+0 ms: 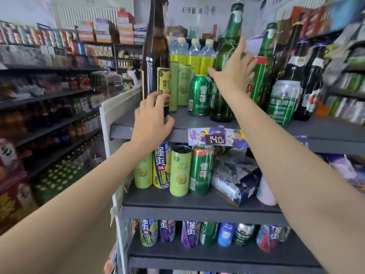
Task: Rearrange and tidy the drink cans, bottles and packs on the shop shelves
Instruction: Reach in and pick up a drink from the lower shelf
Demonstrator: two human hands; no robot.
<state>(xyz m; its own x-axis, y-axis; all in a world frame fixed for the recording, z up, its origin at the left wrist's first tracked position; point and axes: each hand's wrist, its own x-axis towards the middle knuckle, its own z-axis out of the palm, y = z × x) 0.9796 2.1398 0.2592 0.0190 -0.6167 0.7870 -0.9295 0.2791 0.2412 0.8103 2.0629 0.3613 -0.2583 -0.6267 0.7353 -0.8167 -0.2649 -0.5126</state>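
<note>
Top shelf [197, 123], left end: tall brown bottle [156, 56] stands upright near the front edge. Left hand [152, 119] wraps its base, fingers curled round the glass just under the yellow label, thumb on the right side. Right hand [235, 70] is up against the tall green bottle [225, 62] at mid-shelf; fingers spread and fairly straight, forefinger pointing up along the glass, thumb out to the left. Whether the palm actually grips cannot be told. A short green can [199, 94] sits just left of that bottle, touching or nearly so. A green-and-white can [284, 101] stands to the right, dark bottles behind it.

Shelving is dark grey, with a price tag [215, 138] reading 14.0 clipped to the top shelf's front lip. Shelf below holds upright cans and a tilted blue-white pack [235, 180]. More stocked shelves run down the aisle on the left.

Both forearms are bare and reach up and forward, the left lower than the right.
</note>
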